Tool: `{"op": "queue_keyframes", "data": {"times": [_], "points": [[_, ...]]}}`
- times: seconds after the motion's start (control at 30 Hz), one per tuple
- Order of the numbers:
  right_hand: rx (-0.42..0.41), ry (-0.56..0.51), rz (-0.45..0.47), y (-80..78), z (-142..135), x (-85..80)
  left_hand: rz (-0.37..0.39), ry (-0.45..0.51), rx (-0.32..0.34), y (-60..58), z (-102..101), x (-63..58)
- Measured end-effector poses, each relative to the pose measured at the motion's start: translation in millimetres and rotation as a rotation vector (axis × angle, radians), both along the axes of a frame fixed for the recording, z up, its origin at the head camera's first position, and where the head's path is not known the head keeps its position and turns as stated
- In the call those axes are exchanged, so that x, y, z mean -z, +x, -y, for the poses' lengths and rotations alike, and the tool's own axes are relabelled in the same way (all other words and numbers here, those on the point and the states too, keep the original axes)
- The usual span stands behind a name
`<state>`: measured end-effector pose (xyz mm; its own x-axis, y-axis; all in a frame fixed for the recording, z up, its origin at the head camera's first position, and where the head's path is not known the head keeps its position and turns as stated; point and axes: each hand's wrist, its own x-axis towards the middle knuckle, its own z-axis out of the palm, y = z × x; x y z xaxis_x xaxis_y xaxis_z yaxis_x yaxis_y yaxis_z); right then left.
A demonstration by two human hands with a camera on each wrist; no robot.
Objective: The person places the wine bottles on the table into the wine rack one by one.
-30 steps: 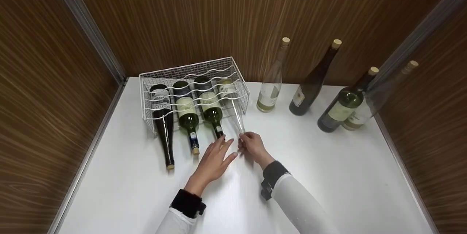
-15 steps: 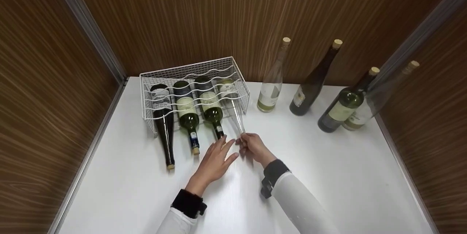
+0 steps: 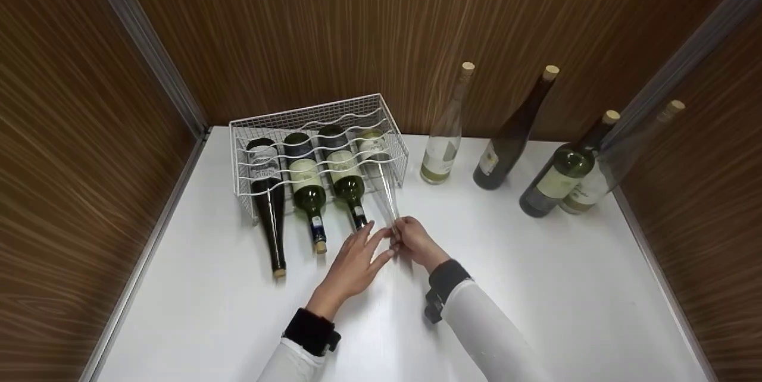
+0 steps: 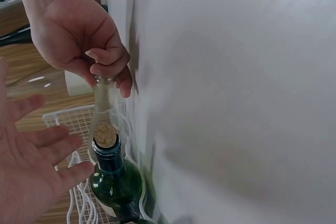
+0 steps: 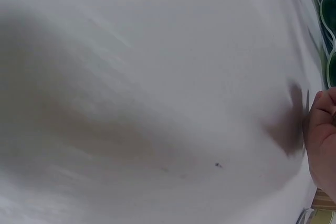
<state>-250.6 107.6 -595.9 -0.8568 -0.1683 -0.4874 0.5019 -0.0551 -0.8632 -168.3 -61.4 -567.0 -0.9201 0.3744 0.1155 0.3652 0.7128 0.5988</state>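
A clear glass bottle (image 3: 381, 177) lies in the rightmost slot of a white wire wine rack (image 3: 231, 159), its neck towards me. My right hand (image 3: 417, 242) pinches that neck near the mouth; in the left wrist view its fingers curl round the glass end (image 4: 105, 95). Close beside it, my left hand (image 3: 352, 260) spreads its fingers loosely, holding nothing, with its fingertips near the right hand. It hides the tip of a green bottle (image 3: 348, 185) in the neighbouring slot. Another green bottle (image 3: 308, 194) and a dark, slim bottle (image 3: 271, 209) lie further left.
Right of the rack stand a clear corked bottle (image 3: 439, 150), a dark bottle (image 3: 506, 144), a green bottle (image 3: 556, 179) and another clear bottle (image 3: 589, 188). Brown wood-grain panels (image 3: 297, 25) enclose the white table (image 3: 536, 310) at the back and sides.
My left hand has shifted slightly right, its fingertips nearer the right hand. The right hand keeps its pinch on the clear bottle's neck, and the bottles stay where they were.
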Motion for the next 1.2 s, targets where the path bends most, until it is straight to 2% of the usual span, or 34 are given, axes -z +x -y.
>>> {"op": "queue_keyframes", "data": {"times": [0.2, 0.4, 0.73, 0.87, 1.2], "points": [[-0.001, -0.003, -0.003, -1.9, -3.1, 0.1, -0.029, -0.018, 0.006, -0.6, -2.5, 0.5], [0.011, 0.040, 0.000, -1.2, -4.6, -1.2, -0.033, -0.022, 0.010, -0.3, -5.1, 1.8], [-0.007, 0.204, -0.054, 4.8, -13.0, -9.5, -0.042, -0.028, 0.029, -0.8, -8.2, 1.3], [-0.011, 0.237, -0.061, 8.7, -21.6, -10.6, -0.045, -0.020, 0.040, -0.1, -8.9, 0.7], [-0.031, 0.323, -0.044, 18.7, -46.9, -18.7, 0.004, -0.021, 0.035, 0.6, -12.2, -0.4]]}}
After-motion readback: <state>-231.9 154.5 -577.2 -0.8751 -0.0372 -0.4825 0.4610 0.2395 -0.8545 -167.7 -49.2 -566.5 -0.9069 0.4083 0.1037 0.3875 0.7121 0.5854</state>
